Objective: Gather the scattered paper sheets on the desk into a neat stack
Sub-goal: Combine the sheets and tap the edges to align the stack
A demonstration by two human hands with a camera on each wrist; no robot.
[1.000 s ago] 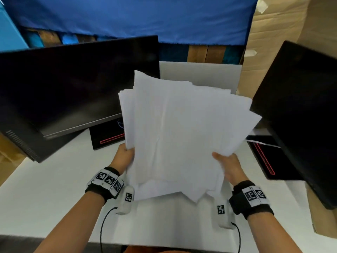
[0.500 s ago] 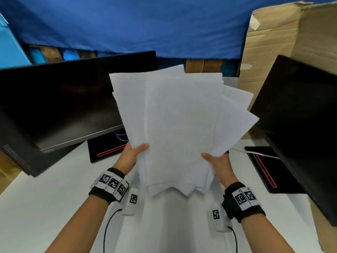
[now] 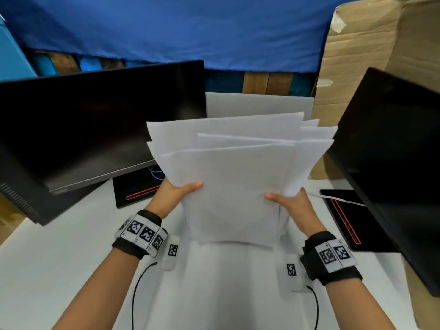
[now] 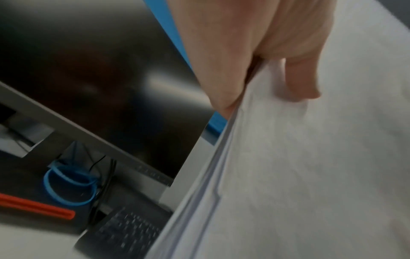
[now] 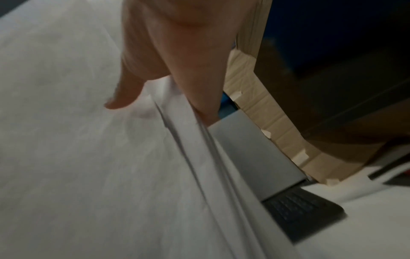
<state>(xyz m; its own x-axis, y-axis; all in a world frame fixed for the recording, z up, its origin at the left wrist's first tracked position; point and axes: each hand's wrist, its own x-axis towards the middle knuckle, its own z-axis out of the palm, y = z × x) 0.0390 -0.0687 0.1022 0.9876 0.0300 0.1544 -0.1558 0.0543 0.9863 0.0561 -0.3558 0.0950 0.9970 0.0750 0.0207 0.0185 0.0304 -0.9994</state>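
Note:
A bundle of several white paper sheets [image 3: 238, 177] stands nearly upright over the white desk [image 3: 47, 270], its bottom edge level and its top edges fanned unevenly. My left hand [image 3: 177, 192] pinches the bundle's left side, thumb on the front. On the other side my right hand [image 3: 289, 202] pinches it the same way. In the left wrist view the thumb [image 4: 297, 82] presses the front sheet [image 4: 310, 175] and the stacked edges show. The right wrist view has my thumb [image 5: 124, 94] on the paper [image 5: 88, 175], fingers behind the sheets.
A dark monitor [image 3: 95, 129] stands at the left and another [image 3: 392, 163] at the right, each on a black base with a red line. A grey laptop [image 3: 257, 106] sits behind the paper. Brown cardboard [image 3: 357, 55] rises at the back right. A blue cable coil [image 4: 71, 185] lies under the left monitor.
The sheets have dropped lower and their bottom edges have come level. The fan has narrowed. Both hands kept their hold on the sides.

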